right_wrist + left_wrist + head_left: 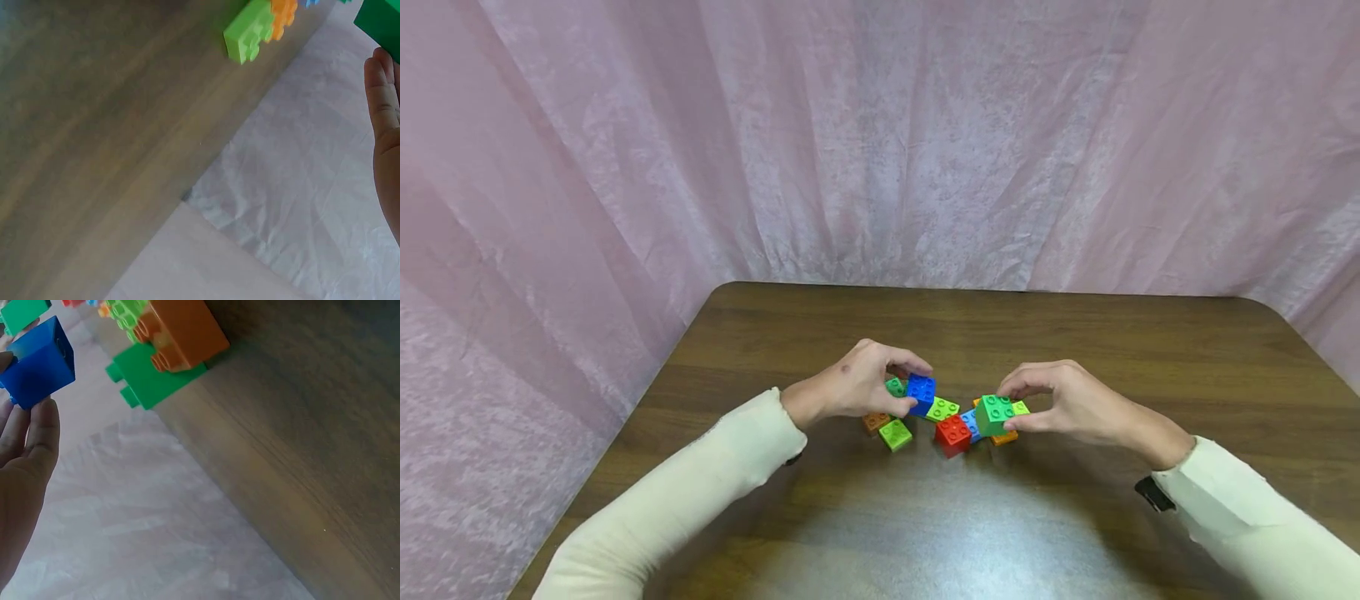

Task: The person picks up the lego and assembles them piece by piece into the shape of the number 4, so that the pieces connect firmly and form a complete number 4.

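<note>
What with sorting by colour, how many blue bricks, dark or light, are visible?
2: a dark blue brick in the left hand, and a light blue brick beside the red brick, partly behind the green brick in the right hand. Others may be hidden.

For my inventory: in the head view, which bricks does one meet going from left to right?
Orange-brown studded plastic brick, square lime-green plastic brick, boxy blue plastic brick held by the left hand, boxy red plastic brick, boxy green plastic brick held by the right hand.
</note>
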Motion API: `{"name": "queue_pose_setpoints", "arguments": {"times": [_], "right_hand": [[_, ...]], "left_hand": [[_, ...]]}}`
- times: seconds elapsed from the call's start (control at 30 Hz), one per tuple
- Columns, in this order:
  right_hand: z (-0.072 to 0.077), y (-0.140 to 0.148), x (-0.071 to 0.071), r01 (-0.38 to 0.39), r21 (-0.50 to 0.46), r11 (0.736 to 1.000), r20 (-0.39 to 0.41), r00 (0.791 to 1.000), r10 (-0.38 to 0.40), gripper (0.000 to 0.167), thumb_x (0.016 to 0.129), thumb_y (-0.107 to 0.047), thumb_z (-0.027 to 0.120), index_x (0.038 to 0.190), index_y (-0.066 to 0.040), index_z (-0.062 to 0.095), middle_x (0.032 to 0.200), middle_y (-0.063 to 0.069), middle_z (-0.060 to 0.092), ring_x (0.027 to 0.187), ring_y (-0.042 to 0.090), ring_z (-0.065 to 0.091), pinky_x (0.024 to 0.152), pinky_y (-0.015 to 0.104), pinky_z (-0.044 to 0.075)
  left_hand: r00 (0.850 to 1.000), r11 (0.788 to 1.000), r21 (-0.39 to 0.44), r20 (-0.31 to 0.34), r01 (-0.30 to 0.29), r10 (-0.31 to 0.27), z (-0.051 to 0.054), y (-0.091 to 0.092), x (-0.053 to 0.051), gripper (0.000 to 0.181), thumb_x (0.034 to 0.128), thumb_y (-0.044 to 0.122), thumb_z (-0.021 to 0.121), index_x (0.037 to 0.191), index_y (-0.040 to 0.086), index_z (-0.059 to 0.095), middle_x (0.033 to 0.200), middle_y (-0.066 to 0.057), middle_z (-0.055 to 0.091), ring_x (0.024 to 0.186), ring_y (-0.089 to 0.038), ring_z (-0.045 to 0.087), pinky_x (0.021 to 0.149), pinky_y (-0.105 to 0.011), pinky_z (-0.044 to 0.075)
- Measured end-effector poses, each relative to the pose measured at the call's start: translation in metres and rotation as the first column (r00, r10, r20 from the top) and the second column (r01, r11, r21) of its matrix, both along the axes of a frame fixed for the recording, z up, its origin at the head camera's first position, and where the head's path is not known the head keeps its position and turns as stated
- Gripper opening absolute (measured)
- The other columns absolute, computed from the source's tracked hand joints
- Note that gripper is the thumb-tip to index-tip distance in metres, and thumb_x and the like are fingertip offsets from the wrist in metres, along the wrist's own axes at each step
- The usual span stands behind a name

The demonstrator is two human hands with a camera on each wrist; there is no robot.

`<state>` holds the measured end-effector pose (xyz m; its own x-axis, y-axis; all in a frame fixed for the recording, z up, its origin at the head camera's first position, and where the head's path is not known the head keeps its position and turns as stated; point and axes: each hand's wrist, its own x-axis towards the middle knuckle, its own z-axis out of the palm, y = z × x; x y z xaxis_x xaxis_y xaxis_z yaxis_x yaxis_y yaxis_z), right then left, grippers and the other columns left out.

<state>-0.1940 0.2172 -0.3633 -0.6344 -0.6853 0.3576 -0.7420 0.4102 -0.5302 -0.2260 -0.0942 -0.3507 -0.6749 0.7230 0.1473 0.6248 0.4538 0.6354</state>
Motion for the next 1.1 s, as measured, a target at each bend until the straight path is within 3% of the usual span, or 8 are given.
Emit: {"name": "queue_pose_setpoints", "arguments": {"times": [0.2, 0.4, 0.6, 0.8, 1.1], "right_hand": [[0.003, 0.0, -0.015, 0.069, -0.002, 0.998, 0.0, 0.998, -0.069, 0.026, 0.077, -0.009, 0.087, 0.1, -0.011, 0.074, 0.099, -0.007, 0.071, 0.087, 0.011, 0.069, 0.076, 0.035, 0.059], [0.004, -0.001, -0.024, 0.148, 0.016, 0.989, 0.077, 0.986, -0.149, 0.027, 0.08, -0.014, 0.086, 0.103, -0.009, 0.074, 0.102, -0.003, 0.073, 0.092, 0.019, 0.07, 0.083, 0.041, 0.058], [0.001, -0.002, -0.031, 0.203, 0.028, 0.979, 0.121, 0.971, -0.205, 0.029, 0.08, -0.012, 0.086, 0.106, -0.007, 0.074, 0.103, 0.001, 0.074, 0.094, 0.026, 0.07, 0.083, 0.035, 0.057], [-0.004, -0.002, -0.037, 0.212, 0.021, 0.977, 0.141, 0.967, -0.213, 0.029, 0.08, -0.011, 0.085, 0.106, -0.005, 0.072, 0.102, 0.004, 0.073, 0.094, 0.032, 0.069, 0.083, 0.042, 0.057], [-0.008, -0.003, -0.046, 0.219, 0.009, 0.976, 0.155, 0.964, -0.218, 0.029, 0.081, -0.009, 0.084, 0.106, -0.003, 0.07, 0.102, 0.005, 0.072, 0.095, 0.027, 0.068, 0.086, 0.05, 0.055]], "left_hand": [[0.999, 0.999, 0.001, 0.004, -0.032, 0.032, -0.004, 0.007, -0.014, 0.04, 0.0822, 0.009, 0.08, 0.121, 0.004, 0.07, 0.113, -0.005, 0.073, 0.101, -0.016, 0.069, 0.09, -0.034, 0.056], [0.998, 0.998, 0.011, 0.022, -0.067, 0.066, -0.01, 0.013, -0.025, 0.041, 0.0816, 0.008, 0.08, 0.122, 0.006, 0.07, 0.114, -0.004, 0.072, 0.101, -0.014, 0.068, 0.089, -0.03, 0.055], [0.996, 0.997, 0.028, 0.049, -0.072, 0.071, -0.015, 0.016, -0.035, 0.042, 0.0824, 0.005, 0.077, 0.123, 0.003, 0.068, 0.115, -0.007, 0.071, 0.104, -0.02, 0.065, 0.085, -0.032, 0.057], [0.993, 0.995, 0.022, 0.074, -0.097, 0.095, -0.019, 0.017, -0.042, 0.043, 0.0819, 0.005, 0.078, 0.123, 0.005, 0.068, 0.116, -0.007, 0.07, 0.103, -0.02, 0.065, 0.079, -0.024, 0.056], [0.983, 0.991, -0.027, 0.122, -0.132, 0.135, -0.024, 0.021, -0.051, 0.041, 0.0809, 0.008, 0.08, 0.12, 0.004, 0.069, 0.108, -0.007, 0.07, 0.099, -0.022, 0.067, 0.082, -0.027, 0.054]]}}
